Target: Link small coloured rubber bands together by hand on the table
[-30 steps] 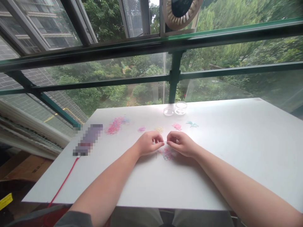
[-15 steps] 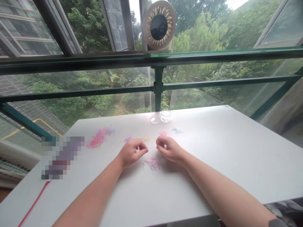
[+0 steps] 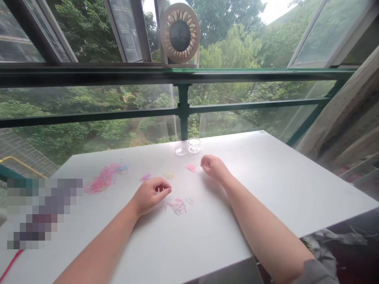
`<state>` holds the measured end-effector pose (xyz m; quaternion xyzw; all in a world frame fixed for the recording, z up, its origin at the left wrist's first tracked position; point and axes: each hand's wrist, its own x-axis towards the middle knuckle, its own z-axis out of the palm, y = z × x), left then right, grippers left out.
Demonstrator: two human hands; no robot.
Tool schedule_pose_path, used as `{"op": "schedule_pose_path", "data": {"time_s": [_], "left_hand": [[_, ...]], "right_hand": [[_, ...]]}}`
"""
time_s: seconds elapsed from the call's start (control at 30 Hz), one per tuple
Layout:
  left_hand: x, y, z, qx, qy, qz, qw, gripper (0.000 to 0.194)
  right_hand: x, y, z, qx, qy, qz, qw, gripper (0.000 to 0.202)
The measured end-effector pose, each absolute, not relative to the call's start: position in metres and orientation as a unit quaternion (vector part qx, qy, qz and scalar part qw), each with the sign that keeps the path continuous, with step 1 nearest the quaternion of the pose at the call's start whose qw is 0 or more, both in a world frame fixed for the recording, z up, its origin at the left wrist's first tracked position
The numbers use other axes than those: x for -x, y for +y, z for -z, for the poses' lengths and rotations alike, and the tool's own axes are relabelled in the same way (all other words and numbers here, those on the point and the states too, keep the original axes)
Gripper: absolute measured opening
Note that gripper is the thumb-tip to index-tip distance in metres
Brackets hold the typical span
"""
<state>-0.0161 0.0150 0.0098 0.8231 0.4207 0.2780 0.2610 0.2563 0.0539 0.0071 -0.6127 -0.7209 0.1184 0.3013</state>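
My left hand (image 3: 152, 195) rests low over the table, thumb and fingertips pressed together; anything between them is too small to make out. My right hand (image 3: 214, 167) is further back, its fingers curled in a pinch with a thin pale rubber band (image 3: 198, 164) showing at the tips. Just left of those fingers lies a small pink pile of bands (image 3: 191, 168). Between and in front of my hands is a mixed-colour pile of bands (image 3: 179, 206). Behind my left hand lie a purple pile (image 3: 145, 177) and a yellow pile (image 3: 169, 174).
A large pink and blue heap of bands (image 3: 106, 177) spreads on the left of the white table (image 3: 219, 244). A clear round container (image 3: 194, 145) and its lid-like disc (image 3: 181, 150) stand at the back edge. A blurred-out object (image 3: 47, 213) with a red cord lies far left.
My hands have separated; the thin strand no longer spans them. My right hand has moved back and right, over where a teal pile showed. The view has turned slightly right.
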Motion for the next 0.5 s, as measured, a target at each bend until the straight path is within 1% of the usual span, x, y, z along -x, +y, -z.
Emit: {"op": "schedule_pose_path", "data": {"time_s": [0.2,0.5], "left_hand": [[0.015,0.015,-0.012,-0.830,0.418,-0.253,0.269,0.015],[0.015,0.016,-0.013,-0.825,0.430,-0.255,0.262,0.015]], "right_hand": [[-0.289,0.069,0.006,0.716,-0.628,-0.077,0.293,0.012],[-0.292,0.071,0.009,0.744,-0.597,-0.081,0.289,0.015]]}}
